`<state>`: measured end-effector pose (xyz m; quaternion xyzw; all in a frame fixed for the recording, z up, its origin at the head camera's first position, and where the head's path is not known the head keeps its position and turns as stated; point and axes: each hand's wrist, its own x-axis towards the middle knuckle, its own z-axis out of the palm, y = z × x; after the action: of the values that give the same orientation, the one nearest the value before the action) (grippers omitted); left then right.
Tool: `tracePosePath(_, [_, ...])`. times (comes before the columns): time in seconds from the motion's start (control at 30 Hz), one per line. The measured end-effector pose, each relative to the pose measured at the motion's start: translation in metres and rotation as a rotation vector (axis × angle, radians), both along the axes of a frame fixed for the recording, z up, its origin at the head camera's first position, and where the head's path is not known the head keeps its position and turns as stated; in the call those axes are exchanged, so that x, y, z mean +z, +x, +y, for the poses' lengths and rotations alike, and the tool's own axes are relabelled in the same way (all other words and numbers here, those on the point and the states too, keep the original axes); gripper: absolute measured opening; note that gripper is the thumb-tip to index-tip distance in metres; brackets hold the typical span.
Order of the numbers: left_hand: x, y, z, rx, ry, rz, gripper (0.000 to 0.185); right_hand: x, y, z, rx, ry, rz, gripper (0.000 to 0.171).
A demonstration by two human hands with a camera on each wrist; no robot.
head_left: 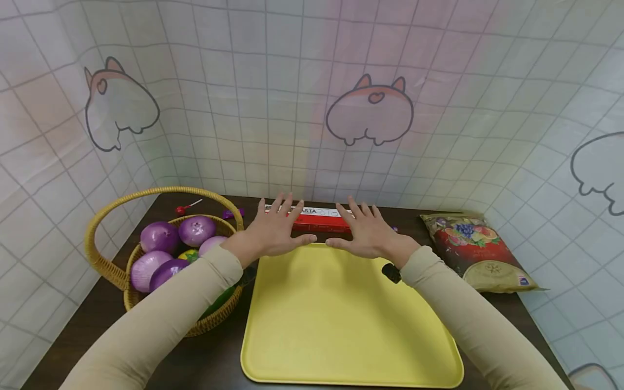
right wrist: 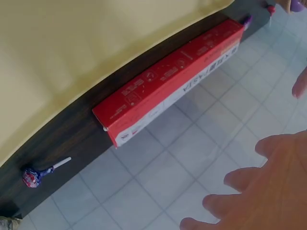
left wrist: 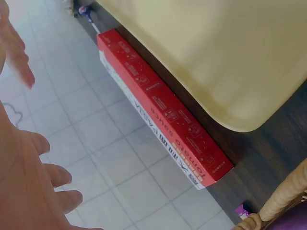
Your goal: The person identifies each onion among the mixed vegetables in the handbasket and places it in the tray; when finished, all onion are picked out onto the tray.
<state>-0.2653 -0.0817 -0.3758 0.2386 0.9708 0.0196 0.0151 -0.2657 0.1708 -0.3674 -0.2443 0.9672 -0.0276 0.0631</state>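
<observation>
My left hand (head_left: 273,230) and right hand (head_left: 368,233) hover side by side with fingers spread, palms down, over the far edge of a yellow tray (head_left: 341,325). Just beyond the fingertips a long red pasta box (head_left: 319,219) lies along the wall. In the left wrist view the left hand (left wrist: 29,191) is above the box (left wrist: 163,110) with a gap between them. The right wrist view shows the right hand (right wrist: 268,191) likewise apart from the box (right wrist: 168,81). Neither hand holds anything.
A wicker basket (head_left: 112,271) with several purple onions (head_left: 161,235) stands left of the tray. A printed snack bag (head_left: 480,249) lies at the right. Lollipops lie by the wall: a red one (head_left: 187,207) and a purple-wrapped one (right wrist: 33,176). Tiled cloth walls enclose the dark table.
</observation>
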Motion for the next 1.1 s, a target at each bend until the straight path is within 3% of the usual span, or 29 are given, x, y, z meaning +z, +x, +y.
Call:
tracePosePath(0.17, [-0.005, 0.008, -0.003, -0.011, -0.024, 0.026, 0.097, -0.005, 0.006, 0.000, 0.011, 0.010, 0.037, 0.098])
tracePosePath(0.27, [-0.007, 0.020, -0.008, -0.028, -0.042, 0.059, 0.097, -0.009, 0.013, 0.000, 0.031, 0.002, 0.061, 0.099])
tracePosePath(0.47, [0.001, 0.070, -0.026, -0.104, 0.080, 0.113, 0.075, -0.018, 0.039, 0.000, 0.072, -0.125, 0.050, 0.098])
tracePosePath(0.6, [0.002, 0.099, -0.048, -0.142, 0.203, 0.237, 0.051, -0.030, 0.057, -0.004, 0.064, -0.299, -0.022, 0.091])
tracePosePath(0.73, [-0.003, 0.115, -0.075, -0.092, 0.424, 0.383, 0.033, -0.050, 0.070, -0.016, 0.022, -0.466, -0.078, 0.082])
tracePosePath(0.83, [-0.008, 0.119, -0.095, -0.017, 0.653, 0.505, 0.024, -0.066, 0.077, -0.033, 0.006, -0.586, -0.097, 0.075])
tracePosePath(0.97, [-0.007, 0.124, -0.119, 0.104, 0.978, 0.705, 0.022, -0.081, 0.082, -0.068, 0.053, -0.711, -0.074, 0.065])
tracePosePath(1.1, [0.003, 0.134, -0.130, 0.260, 1.294, 0.897, 0.020, -0.083, 0.084, -0.107, 0.152, -0.775, 0.017, 0.057])
